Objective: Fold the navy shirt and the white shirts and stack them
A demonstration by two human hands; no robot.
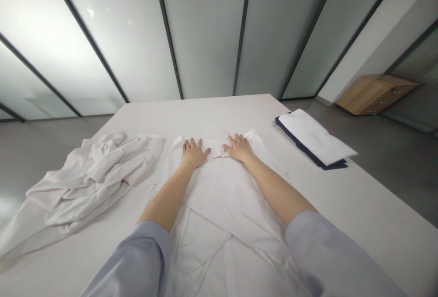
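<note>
A white garment (219, 192), which looks like a shirt or coat, lies spread along the table in front of me. Folded layers cross its near half, and its far end has a band with pointed corners. My left hand (194, 153) presses flat on the left of that band, fingers apart. On the band's right part rests my right hand (240, 148), palm down with its fingers spread. Neither hand grips anything. My forearms and grey-blue sleeves cover parts of the garment's sides.
A crumpled heap of white cloth (102, 174) lies on the left, trailing to the table's near left edge. Folded white cloth (316, 135) sits over something dark blue (304, 150) at the table's (205, 114) right edge. Frosted panels and a wooden cabinet (376, 94) stand beyond.
</note>
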